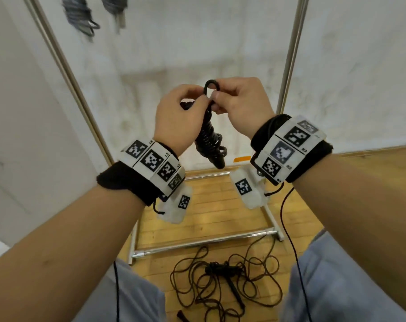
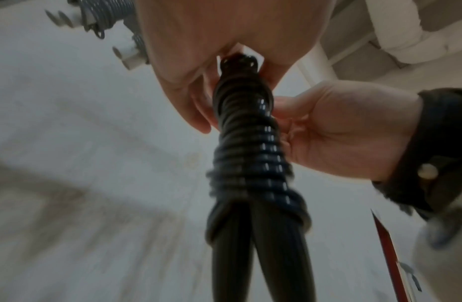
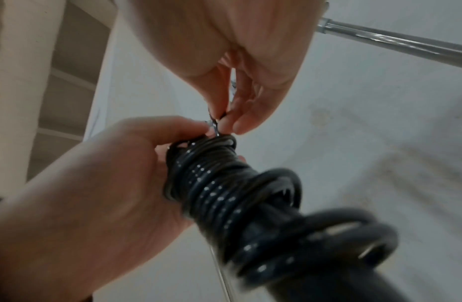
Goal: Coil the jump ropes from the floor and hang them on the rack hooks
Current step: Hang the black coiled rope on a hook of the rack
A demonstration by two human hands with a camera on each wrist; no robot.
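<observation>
Both grips, left hand (image 1: 178,117) and right hand (image 1: 239,108), pinch tightly-wound glossy black jump rope (image 1: 209,135).

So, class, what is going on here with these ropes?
A person is bundling a black jump rope. The left hand grips the top of the wound bundle, while the right hand pinches a small loop sticking up from it. The bundle is not yet on the rack. Other coiled ropes already hang at the top left, and a loose brown rope lies tangled on the wooden floor.
</observation>
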